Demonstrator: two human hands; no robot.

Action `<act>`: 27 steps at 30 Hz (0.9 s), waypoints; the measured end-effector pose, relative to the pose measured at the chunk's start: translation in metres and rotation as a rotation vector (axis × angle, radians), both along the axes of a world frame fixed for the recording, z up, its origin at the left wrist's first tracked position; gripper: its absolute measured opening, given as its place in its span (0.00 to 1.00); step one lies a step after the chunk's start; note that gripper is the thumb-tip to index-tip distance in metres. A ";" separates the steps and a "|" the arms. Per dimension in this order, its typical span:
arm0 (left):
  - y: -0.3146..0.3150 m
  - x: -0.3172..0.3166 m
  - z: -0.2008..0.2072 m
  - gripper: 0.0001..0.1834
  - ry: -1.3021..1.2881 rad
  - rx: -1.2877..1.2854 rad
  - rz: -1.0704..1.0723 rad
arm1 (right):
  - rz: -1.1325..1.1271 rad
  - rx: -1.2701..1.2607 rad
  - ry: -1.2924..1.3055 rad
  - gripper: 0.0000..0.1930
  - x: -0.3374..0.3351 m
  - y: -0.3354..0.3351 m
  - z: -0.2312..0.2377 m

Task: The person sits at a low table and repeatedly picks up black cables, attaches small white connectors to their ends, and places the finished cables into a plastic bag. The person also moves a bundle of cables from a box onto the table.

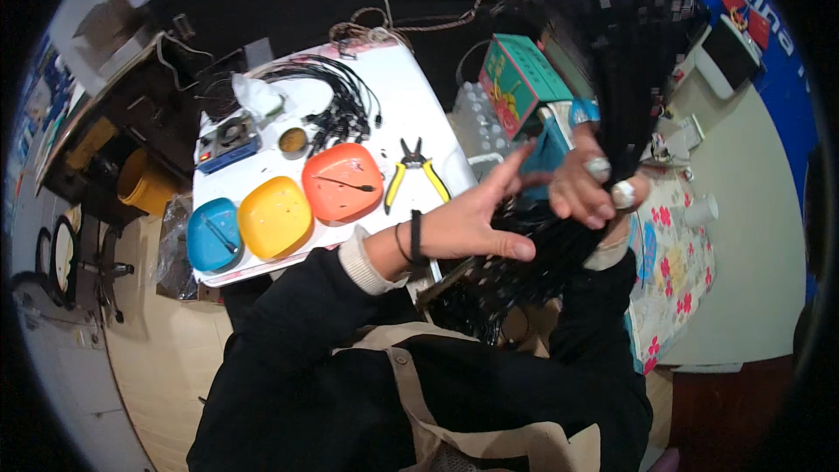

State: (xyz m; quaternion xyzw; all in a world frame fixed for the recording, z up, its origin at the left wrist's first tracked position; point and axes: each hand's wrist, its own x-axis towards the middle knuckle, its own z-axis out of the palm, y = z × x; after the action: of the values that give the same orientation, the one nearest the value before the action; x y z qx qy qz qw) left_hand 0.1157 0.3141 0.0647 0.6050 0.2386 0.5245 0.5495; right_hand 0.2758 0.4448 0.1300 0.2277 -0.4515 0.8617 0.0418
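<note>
Here, right hand grips black cable bundle; left hand spreads wide beside bundle, yellow-handled pliers farther left.

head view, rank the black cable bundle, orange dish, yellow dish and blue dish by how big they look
1. Black cable bundle, by far
2. Orange dish and yellow dish, too alike to rank
3. Blue dish

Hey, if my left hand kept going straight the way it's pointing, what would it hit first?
Most likely your right hand, which grips the bundle of black cables, though the depth between your hands is hard to judge.
</note>
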 end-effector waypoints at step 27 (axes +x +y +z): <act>0.124 -0.177 0.025 0.23 0.117 -0.367 0.991 | -0.543 0.448 -0.596 0.11 -0.302 0.105 0.041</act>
State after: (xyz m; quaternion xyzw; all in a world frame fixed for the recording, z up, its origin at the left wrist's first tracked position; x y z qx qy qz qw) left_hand -0.0613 0.4383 0.0898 0.3418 0.6141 0.6362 0.3183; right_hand -0.0259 0.5498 0.1705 -0.1532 -0.6622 0.7287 0.0839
